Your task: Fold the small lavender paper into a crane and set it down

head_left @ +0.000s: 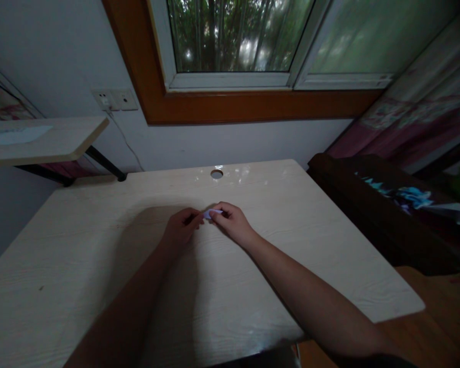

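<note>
A small pale lilac piece of folded paper sits between both hands at the middle of a light wooden desk. My left hand has its fingers curled and pinches the paper's left end. My right hand pinches the right end with fingertips pressed together. Most of the paper is hidden by the fingers. Both hands rest low on the desk top, with the forearms stretched in from the near edge.
A round cable hole is at the desk's far edge under a window. A side shelf stands at the left beneath a wall socket. Dark wooden furniture flanks the desk's right side.
</note>
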Demonstrator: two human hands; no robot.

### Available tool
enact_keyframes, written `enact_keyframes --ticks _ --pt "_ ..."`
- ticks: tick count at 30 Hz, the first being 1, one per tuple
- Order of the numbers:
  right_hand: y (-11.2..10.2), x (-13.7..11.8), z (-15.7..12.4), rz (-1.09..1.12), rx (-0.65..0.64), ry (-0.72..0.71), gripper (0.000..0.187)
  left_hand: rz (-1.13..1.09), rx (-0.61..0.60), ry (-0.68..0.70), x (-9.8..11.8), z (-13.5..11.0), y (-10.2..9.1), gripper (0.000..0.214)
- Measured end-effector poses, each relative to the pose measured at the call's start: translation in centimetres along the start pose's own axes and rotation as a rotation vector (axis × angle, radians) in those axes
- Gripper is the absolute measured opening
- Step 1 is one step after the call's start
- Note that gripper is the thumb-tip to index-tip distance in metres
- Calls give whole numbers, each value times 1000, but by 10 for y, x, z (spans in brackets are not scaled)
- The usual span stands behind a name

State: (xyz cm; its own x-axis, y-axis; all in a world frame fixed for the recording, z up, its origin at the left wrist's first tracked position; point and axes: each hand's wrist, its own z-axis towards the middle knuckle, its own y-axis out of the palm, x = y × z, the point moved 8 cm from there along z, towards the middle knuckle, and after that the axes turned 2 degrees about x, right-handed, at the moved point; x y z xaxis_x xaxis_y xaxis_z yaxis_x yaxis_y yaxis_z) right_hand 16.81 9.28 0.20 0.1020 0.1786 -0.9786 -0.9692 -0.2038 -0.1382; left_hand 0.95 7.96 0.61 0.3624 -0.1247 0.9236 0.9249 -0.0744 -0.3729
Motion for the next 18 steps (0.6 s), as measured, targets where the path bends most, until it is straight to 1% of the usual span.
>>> enact_keyframes --ticks 5,8,12,18 --pt "3 -13 -2 -143 -11 -137 14 98 -42 54 2 -1 4 28" --pt "4 -14 -2 -165 -21 -157 11 169 -53 101 5 -1 5 27" --pt "1 -8 -1 -131 11 -106 10 171 -45 99 6 -2 4 28" --pt "-8 5 4 57 82 21 11 77 -14 38 1 -1 0 29"
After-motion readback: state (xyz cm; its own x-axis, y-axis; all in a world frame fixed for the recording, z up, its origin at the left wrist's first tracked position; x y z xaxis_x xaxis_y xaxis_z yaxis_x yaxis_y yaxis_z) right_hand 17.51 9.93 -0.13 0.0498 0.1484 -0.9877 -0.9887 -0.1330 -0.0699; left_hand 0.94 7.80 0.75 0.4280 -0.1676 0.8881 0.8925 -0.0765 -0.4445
